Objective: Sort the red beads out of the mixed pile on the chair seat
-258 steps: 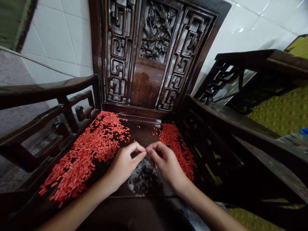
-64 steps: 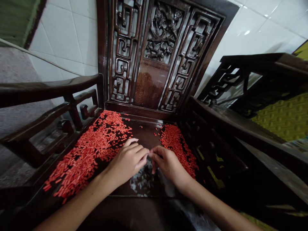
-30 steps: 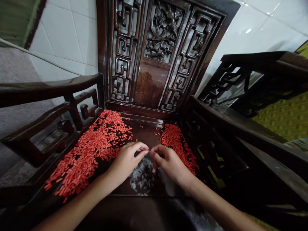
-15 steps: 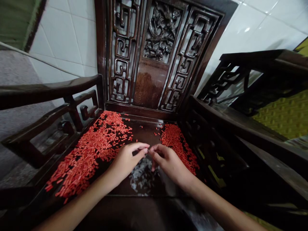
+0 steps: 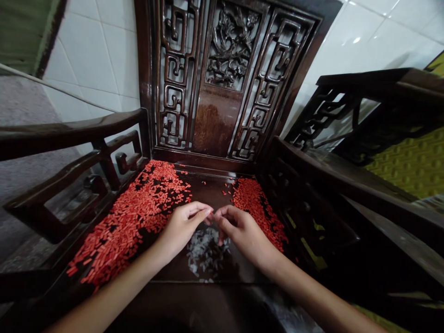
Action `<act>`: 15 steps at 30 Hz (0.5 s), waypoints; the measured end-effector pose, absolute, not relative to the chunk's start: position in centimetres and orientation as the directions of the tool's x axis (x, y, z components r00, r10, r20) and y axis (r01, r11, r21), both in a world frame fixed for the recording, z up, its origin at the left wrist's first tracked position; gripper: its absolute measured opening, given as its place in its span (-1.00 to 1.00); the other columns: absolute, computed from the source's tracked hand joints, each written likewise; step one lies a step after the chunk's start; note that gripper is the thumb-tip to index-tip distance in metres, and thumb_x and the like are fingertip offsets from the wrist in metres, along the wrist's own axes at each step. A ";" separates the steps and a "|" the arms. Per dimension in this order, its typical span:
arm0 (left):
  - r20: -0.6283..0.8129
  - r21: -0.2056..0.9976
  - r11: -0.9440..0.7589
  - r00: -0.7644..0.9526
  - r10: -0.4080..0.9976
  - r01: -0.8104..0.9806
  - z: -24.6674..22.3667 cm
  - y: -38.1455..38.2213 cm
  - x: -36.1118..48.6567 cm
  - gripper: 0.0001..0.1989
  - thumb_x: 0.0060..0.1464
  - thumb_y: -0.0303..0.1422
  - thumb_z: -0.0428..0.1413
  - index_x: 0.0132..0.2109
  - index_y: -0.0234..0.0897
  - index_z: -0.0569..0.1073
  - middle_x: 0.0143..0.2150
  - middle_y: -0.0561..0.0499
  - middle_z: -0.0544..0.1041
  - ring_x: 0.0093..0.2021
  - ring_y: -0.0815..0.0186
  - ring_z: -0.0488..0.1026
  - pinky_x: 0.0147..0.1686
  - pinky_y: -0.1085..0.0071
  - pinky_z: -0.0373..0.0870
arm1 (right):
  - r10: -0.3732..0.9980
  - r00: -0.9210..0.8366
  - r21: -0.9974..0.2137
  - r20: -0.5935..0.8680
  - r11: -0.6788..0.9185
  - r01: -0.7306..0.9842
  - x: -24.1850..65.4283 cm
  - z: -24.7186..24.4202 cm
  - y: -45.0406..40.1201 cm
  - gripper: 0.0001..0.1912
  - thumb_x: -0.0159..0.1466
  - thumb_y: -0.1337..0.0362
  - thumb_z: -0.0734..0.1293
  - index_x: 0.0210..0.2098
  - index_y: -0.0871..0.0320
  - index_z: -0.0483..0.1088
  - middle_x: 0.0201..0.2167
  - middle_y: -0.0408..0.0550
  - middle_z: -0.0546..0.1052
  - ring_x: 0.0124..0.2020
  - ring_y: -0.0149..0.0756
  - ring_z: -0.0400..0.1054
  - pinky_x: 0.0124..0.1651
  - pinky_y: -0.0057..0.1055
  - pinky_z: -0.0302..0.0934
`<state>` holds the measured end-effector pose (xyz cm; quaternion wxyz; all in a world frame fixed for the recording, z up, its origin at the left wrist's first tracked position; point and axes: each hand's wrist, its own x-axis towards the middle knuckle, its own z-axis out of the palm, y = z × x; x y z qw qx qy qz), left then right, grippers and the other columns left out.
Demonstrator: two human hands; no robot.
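Note:
Over the dark wooden seat [image 5: 208, 187], my left hand [image 5: 183, 227] pinches a small red piece between thumb and forefinger. Its fingertips nearly meet those of my right hand [image 5: 239, 226], whose thumb and fingers are also pinched; whatever they hold is too small to make out. Many small red pieces [image 5: 121, 229] spread along the seat's left side, and a smaller pile of red pieces [image 5: 253, 199] lies at the right. Below my hands sits a scatter of small clear, whitish pieces [image 5: 204, 254].
A carved wooden chair back [image 5: 215, 120] rises behind the seat, with a left armrest [image 5: 72, 132] and a right armrest [image 5: 329, 180]. Another dark wooden piece of furniture [image 5: 381, 83] and a yellow patterned surface [image 5: 409, 162] are at the right.
The fingers of my left hand have closed together, and a red piece now shows at their tips. My right hand has stayed nearly in place.

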<state>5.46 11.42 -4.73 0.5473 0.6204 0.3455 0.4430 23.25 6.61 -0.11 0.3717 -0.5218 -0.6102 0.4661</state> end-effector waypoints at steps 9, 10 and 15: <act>0.166 0.986 -0.162 0.364 0.916 -0.043 -4.4 11.3 5.6 -0.78 0.25 -0.23 0.15 -0.17 -0.29 0.60 -0.24 -0.03 0.62 -0.20 0.25 0.54 -0.14 0.37 0.44 | 0.983 -0.182 -0.955 -0.030 0.025 0.295 23.2 -0.3 6.6 -0.74 0.39 0.06 0.29 -0.25 0.14 0.36 -0.39 -0.12 0.53 -0.55 -0.38 0.41 -0.37 -0.41 0.30; 0.168 0.985 -0.167 0.365 0.916 -0.035 -4.4 11.2 5.7 -0.78 0.25 -0.22 0.15 -0.18 -0.29 0.59 -0.26 -0.02 0.61 -0.21 0.26 0.54 -0.16 0.38 0.44 | 0.983 -0.184 -0.953 -0.021 0.036 0.300 23.2 -0.2 6.6 -0.75 0.39 0.08 0.29 -0.26 0.14 0.36 -0.35 -0.11 0.54 -0.54 -0.39 0.40 -0.38 -0.42 0.30; 0.174 0.979 -0.200 0.364 0.915 0.036 -4.3 11.3 5.8 -0.71 0.26 -0.15 0.14 -0.26 -0.27 0.58 -0.34 0.02 0.57 -0.28 0.28 0.51 -0.22 0.41 0.43 | 0.982 -0.173 -0.899 0.070 0.137 0.415 23.3 -0.4 6.7 -0.82 0.43 0.19 0.25 -0.25 0.13 0.40 -0.35 -0.14 0.54 -0.53 -0.43 0.39 -0.40 -0.49 0.26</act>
